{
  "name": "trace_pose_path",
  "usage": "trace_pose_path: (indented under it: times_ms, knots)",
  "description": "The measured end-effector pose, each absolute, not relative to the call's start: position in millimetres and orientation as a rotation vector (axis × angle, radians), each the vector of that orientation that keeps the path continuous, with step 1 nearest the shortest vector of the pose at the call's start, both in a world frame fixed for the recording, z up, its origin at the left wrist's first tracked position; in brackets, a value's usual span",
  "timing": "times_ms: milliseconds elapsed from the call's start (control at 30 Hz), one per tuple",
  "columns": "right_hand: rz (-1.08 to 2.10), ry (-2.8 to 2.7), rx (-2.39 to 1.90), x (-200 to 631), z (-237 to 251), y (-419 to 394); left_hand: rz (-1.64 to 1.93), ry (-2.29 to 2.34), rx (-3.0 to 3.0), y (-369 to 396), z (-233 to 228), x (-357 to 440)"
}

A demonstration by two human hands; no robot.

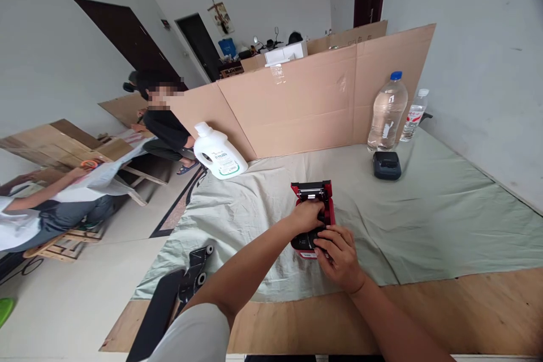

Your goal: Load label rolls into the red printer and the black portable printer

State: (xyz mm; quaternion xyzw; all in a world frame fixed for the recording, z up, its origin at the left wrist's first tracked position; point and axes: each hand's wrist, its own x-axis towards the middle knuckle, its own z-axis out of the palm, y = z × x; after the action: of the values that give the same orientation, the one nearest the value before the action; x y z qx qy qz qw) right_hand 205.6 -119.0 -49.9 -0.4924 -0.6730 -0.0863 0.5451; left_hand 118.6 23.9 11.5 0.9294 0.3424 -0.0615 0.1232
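Observation:
A small red-and-black label printer (332, 212) sits on the cloth in front of me, its lid (311, 187) raised at the far side. My left hand (307, 216) reaches into the opened compartment from the left, with fingers curled downward and their tips hidden inside. Against the printer's near right edge, my right hand (339, 254) is closed, its bent fingers and thumb on the black front part. Whatever may lie between the left fingers cannot be made out. A shut black device (387, 166), compact and boxy, rests farther off to the right.
A white jug (220, 153) leans by the cardboard screen (292, 107). Large (388, 113) and small water bottles (414, 116) stand at the back right. A skateboard-like black object (163, 305) lies front left on the green cloth (424, 220). Other people sit at left.

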Motion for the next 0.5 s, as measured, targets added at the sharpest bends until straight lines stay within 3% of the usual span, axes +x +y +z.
trace_pose_path:
  times_ms: [167,333,500]
  knots:
    - [-0.246,-1.599,-1.156,205,-49,-120,0.026,0.768,2.676,22,16,101]
    - [-0.244,-1.612,-1.130,202,-48,-120,0.610,0.566,2.387,14,35,69]
    - [-0.273,-1.649,-1.104,201,-48,-121,1.166,0.686,2.300,24,32,61]
